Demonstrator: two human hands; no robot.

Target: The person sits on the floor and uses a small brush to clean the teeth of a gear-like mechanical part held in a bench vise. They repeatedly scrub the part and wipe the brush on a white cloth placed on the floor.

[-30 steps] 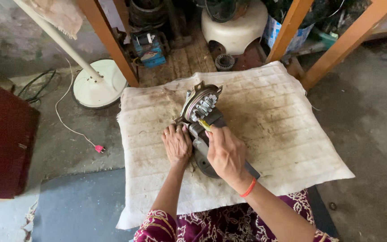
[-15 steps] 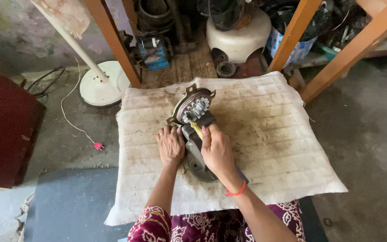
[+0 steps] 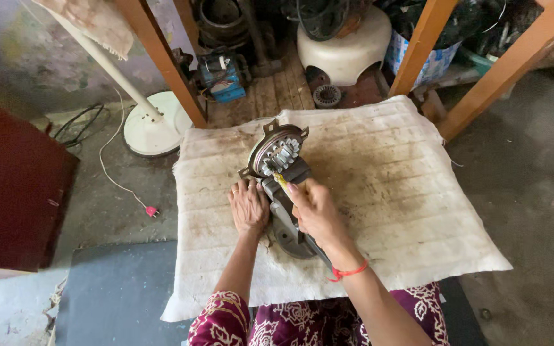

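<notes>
A grey metal fan motor [image 3: 277, 154] with a round ribbed head and a dark base [image 3: 288, 227] lies on a stained white quilted cloth [image 3: 386, 192]. My left hand [image 3: 249, 205] lies flat against the left side of the motor's body, fingers spread. My right hand [image 3: 312, 208] is closed around a thin yellow-handled tool [image 3: 281, 181], whose tip touches the motor just below its ribbed head. A red thread circles my right wrist.
A white fan stand base [image 3: 155, 131] with a pole and a cable with a red plug [image 3: 152, 211] lies left of the cloth. Orange wooden legs [image 3: 161, 64] rise behind. A white dome casing [image 3: 344, 48], a blue part and a dark red panel [image 3: 8, 192] are nearby.
The view has shifted slightly and come closer. Both hands stay on the motor; my right hand with the yellow tool has moved a little at the motor's head.
</notes>
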